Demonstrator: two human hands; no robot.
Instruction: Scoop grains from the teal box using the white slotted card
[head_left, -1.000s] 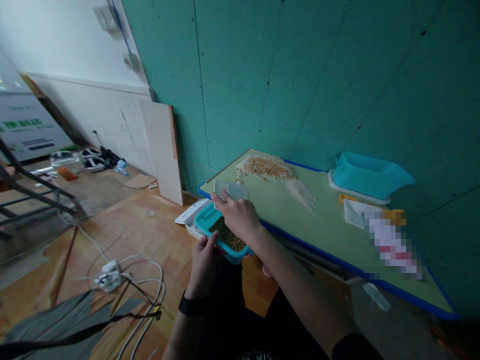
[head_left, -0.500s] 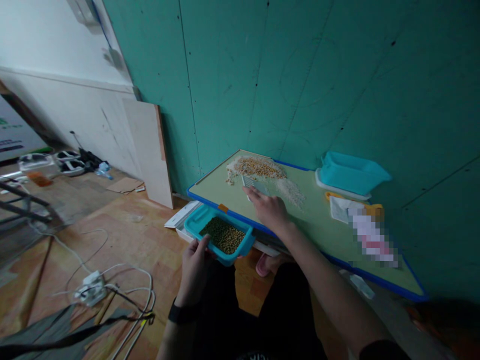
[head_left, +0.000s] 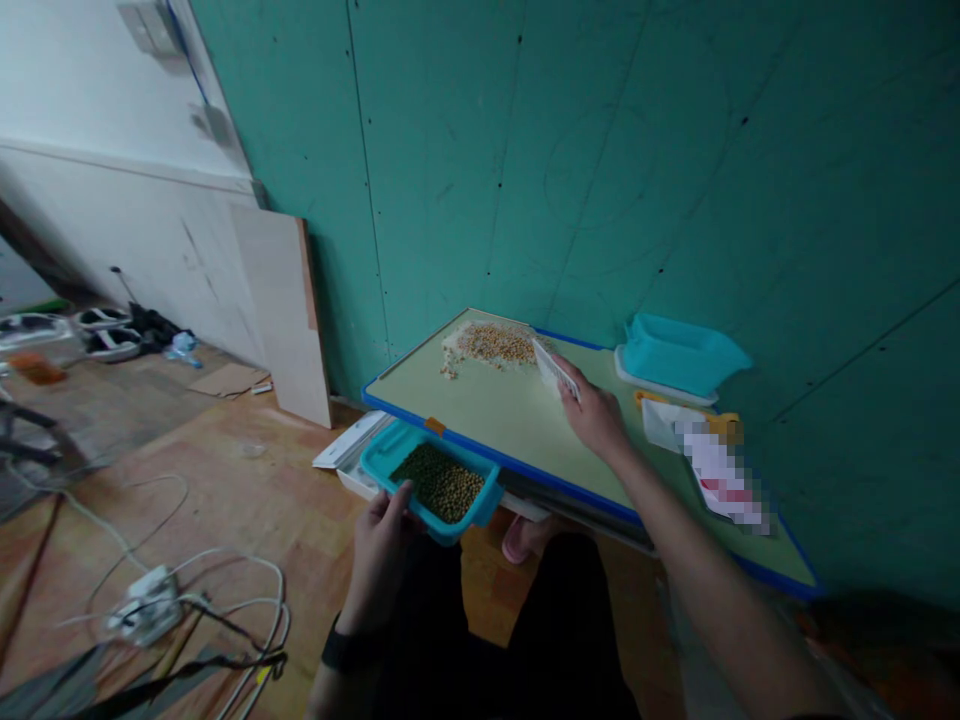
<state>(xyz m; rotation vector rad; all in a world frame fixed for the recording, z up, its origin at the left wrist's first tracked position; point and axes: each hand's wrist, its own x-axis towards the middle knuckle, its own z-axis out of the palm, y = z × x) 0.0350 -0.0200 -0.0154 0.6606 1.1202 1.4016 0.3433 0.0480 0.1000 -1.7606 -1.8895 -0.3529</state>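
My left hand (head_left: pixel 382 535) grips the near left rim of a turquoise plastic container (head_left: pixel 491 492), thumb on top, below the table's front edge. Small dark green beans (head_left: pixel 421 464) fill its left part and round tan beans (head_left: pixel 459 495) its right. In my right hand (head_left: pixel 598 415) is a flat white slotted tool (head_left: pixel 553 370), tilted up on the table; its exact kind I cannot tell. Left of the tool, a heap of yellow beans (head_left: pixel 499 343) mixed with pale grains lies on the pale green tabletop (head_left: pixel 487 415). The tool and my hand hide the heap's right side.
A second turquoise container (head_left: pixel 682 355) stands on a white lid at the back right. Nearer are a yellow-handled item (head_left: pixel 649 400) and a blurred packet (head_left: pixel 724 480). An open white box (head_left: pixel 352 450) is below the table; white cables (head_left: pixel 247 590) and a power strip (head_left: pixel 150 605) lie on the floor.
My right hand has moved right with the white slotted tool, which is now tilted more upright. The loose pale grains on the heap's right are no longer spread in view. My left hand keeps hold of the container.
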